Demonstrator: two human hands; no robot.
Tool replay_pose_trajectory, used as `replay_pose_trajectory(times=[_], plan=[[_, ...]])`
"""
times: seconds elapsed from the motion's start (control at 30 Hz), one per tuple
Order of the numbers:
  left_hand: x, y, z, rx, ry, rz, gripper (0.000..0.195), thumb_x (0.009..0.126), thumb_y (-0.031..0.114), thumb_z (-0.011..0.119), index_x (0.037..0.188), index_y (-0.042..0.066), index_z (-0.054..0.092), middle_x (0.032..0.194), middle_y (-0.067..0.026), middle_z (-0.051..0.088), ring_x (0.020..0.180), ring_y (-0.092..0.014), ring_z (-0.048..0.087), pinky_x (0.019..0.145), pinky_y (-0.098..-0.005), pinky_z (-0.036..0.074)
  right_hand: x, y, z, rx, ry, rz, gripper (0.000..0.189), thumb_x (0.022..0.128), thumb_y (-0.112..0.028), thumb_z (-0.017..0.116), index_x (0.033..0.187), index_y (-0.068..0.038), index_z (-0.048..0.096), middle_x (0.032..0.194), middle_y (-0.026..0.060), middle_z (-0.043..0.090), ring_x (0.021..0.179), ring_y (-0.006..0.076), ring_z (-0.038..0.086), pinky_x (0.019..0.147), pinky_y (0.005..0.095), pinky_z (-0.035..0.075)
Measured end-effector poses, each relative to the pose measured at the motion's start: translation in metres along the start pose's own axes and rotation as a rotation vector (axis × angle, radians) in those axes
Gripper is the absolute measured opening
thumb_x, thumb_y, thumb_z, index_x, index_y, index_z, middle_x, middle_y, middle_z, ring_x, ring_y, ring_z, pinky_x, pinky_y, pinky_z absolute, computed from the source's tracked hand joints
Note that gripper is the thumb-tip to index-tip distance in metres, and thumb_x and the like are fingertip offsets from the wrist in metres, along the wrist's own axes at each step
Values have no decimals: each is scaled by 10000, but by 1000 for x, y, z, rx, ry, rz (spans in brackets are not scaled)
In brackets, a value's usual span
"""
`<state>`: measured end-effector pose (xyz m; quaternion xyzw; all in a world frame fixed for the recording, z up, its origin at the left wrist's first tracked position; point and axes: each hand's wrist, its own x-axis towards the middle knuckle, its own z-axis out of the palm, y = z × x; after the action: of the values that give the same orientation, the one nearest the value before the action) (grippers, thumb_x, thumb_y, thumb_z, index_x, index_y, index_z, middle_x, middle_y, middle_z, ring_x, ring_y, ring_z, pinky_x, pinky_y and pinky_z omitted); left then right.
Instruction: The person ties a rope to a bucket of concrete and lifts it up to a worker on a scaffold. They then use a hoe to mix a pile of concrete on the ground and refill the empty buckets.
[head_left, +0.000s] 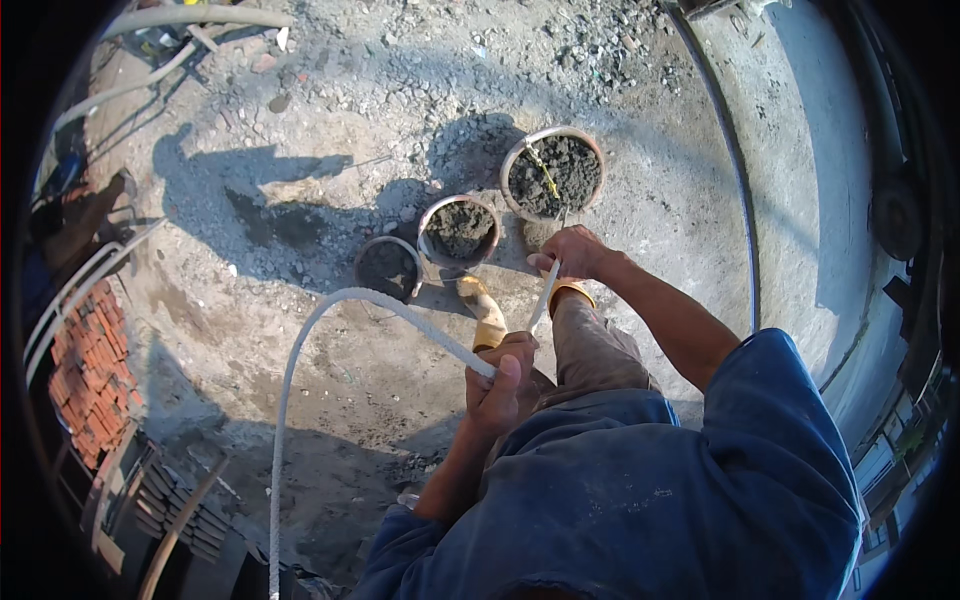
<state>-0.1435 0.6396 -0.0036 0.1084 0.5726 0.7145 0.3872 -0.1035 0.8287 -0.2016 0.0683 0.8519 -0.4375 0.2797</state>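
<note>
A thick white rope (382, 300) runs through my left hand (499, 390), which is closed around it in front of my waist. From there it loops left and drops out of view at the bottom. My right hand (576, 253) grips the rope farther forward, beside the near rim of the largest bucket (511, 193). A thin line or hook shows between that hand and the rim. Dark grey mortar-like mix (540, 184) fills this bucket, with a yellow cord (551, 184) across it. A middle bucket (427, 251) and a smaller bucket (417, 262) also hold dark mix.
My yellow boots (491, 322) stand close behind the buckets. Rubble (615, 52) lies on the ground ahead. A raised edge (731, 142) borders a concrete strip at right. Stacked red tiles or bricks (90, 367), pale metal tubes (97, 281) and a wooden pole (180, 525) are at left.
</note>
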Motion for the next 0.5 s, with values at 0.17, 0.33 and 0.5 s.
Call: replay_pose_trajectory(times=[0.17,0.33,0.5], plan=[[4,1,-7,25,-16,34,477,971,311,382,570,56,347,539,-20,321,544,-162,315,691,-349,366,2,-6,-2,4,40,26,495,847,-492,534,655,-44,616,630,160,586,627,347,586,623,437,448],[8,7,-11,155,-45,103,440,959,264,406,584,39,357,556,-44,336,561,-180,353,621,-340,354,4,-21,-28,55,-145,25,368,848,-391,594,705,-54,634,710,150,611,707,336,611,661,444,468],[43,34,5,336,-117,148,368,940,186,434,633,-5,365,590,-63,354,558,-203,383,569,-352,337,8,-13,-33,141,84,-48,393,844,-409,593,693,-46,624,706,152,610,687,325,608,661,440,470]])
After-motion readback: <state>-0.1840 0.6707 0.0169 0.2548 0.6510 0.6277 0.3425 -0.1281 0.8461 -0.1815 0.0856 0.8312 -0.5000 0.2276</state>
